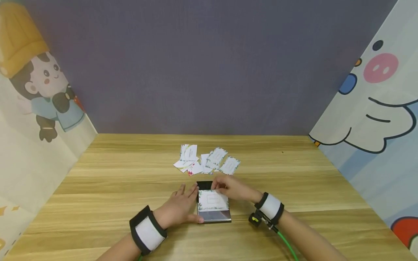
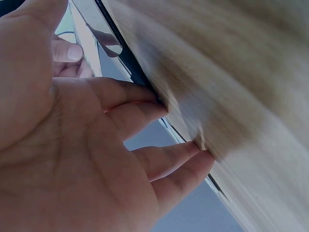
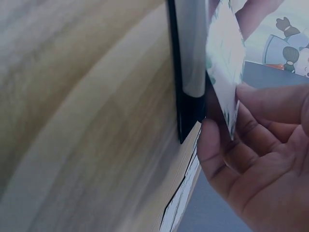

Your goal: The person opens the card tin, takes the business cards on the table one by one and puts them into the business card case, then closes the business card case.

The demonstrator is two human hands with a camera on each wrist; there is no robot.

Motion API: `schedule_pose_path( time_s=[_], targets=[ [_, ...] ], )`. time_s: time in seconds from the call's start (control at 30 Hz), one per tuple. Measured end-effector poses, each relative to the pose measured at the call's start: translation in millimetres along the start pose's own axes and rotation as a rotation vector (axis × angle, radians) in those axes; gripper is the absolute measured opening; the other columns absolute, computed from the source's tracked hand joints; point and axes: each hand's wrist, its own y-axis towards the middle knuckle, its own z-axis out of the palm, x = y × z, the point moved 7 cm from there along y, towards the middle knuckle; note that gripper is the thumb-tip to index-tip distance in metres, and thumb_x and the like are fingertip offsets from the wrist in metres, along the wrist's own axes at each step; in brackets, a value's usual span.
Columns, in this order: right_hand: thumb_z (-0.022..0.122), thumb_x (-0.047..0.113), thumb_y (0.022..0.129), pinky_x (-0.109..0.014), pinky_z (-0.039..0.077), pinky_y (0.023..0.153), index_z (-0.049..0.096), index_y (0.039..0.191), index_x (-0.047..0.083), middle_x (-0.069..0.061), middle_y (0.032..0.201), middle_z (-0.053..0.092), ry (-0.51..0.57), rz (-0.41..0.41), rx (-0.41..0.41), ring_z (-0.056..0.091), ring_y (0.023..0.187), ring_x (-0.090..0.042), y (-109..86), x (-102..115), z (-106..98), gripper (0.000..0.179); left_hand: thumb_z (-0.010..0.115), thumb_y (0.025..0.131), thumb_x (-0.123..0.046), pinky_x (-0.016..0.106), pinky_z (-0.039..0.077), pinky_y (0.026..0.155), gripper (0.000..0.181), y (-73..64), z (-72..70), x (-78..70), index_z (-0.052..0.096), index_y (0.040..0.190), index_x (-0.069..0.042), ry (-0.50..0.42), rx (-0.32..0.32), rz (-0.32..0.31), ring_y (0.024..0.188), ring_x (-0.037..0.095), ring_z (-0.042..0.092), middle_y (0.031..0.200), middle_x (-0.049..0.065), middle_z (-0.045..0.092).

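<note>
A card case [image 1: 214, 217] with a shiny metal front and black lining lies on the wooden table in front of me. Over it is a white card [image 1: 213, 206] with a leafy printed border, tilted up from the case in the right wrist view. My right hand [image 1: 234, 189] pinches this card by its upper right edge between thumb and fingers. Along the case's left side rests my left hand [image 1: 180, 207], fingers extended, fingertips on the table and thumb at the lower left corner. The left wrist view shows its palm and straight fingers [image 2: 178, 179].
Beyond the case, several loose printed cards lie spread and partly overlapping, among them a leafy one [image 1: 230, 165] and one with a yellow stripe [image 1: 188, 152]. A grey partition [image 1: 202, 72] rises at the table's far edge. A green cable [image 1: 287, 245] runs from the right wrist camera.
</note>
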Motion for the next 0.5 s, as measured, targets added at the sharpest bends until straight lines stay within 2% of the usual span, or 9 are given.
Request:
schedule_pose_path(
  time_s=[0.23, 0.5],
  targets=[
    [0.053, -0.002, 0.087, -0.018, 0.047, 0.066, 0.065, 0.092, 0.003, -0.005, 0.089, 0.066, 0.033, -0.036, 0.054, 0.052, 0.075, -0.005, -2.5, 2, 6, 0.014, 0.066, 0.072, -0.056, 0.061, 0.029, 0.1, 0.096, 0.6, -0.2, -0.1, 0.031, 0.14, 0.002, 0.002, -0.001, 0.005, 0.131, 0.053, 0.021, 0.149, 0.018, 0.025],
    [0.054, 0.001, 0.087, -0.017, 0.047, 0.068, 0.066, 0.094, 0.007, -0.002, 0.092, 0.066, 0.004, -0.035, 0.111, 0.053, 0.076, -0.002, -4.8, 2, 12, 0.014, 0.066, 0.071, -0.057, 0.061, 0.029, 0.1, 0.097, 0.8, 0.2, -0.2, 0.033, 0.139, 0.003, 0.005, -0.003, 0.0, 0.131, 0.053, 0.021, 0.148, 0.018, 0.026]
  ],
)
